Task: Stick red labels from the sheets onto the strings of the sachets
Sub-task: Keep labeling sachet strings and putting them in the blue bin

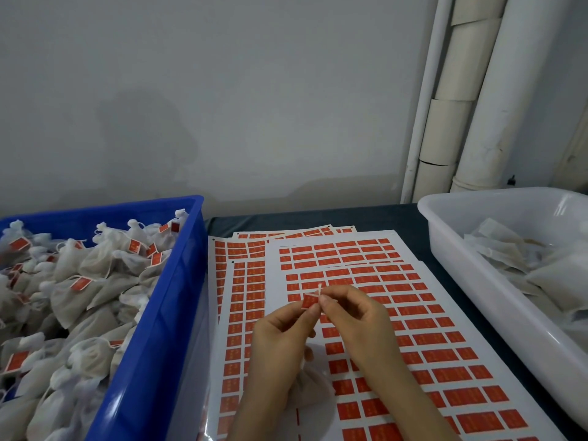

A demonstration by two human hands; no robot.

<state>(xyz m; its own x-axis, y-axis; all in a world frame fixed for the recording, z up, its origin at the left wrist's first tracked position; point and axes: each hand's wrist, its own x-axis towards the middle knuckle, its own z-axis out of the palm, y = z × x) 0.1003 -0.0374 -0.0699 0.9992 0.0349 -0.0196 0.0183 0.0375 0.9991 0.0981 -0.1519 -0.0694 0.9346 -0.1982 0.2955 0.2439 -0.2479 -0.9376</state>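
Head view: red label (309, 302) and string (319, 289) pinched between two hands

From my remote seat I see both hands raised over the label sheets (413, 313), fingertips meeting. The left hand (280, 329) pinches the red label between thumb and forefinger. The right hand (353, 316) pinches the string just at the label's right edge, its other fingers curled in. Short pale ends of the string stick up just above the pinch.

Below the grip, partly hidden under the left wrist, the sachet (310, 388) lies on the sheets — a soft whitish pouch. I cannot tell whether the label is stuck to the string.

Under and beyond the grip the sheets overlap in a loose fan of red rectangles on white backing, on a dark table (381, 218). Left of the grip a blue crate (152, 329) is heaped with tied sachets, many carrying red tags. Well to the right of the grip a white tub (477, 275) holds flat pale sachets — no red shows on them.
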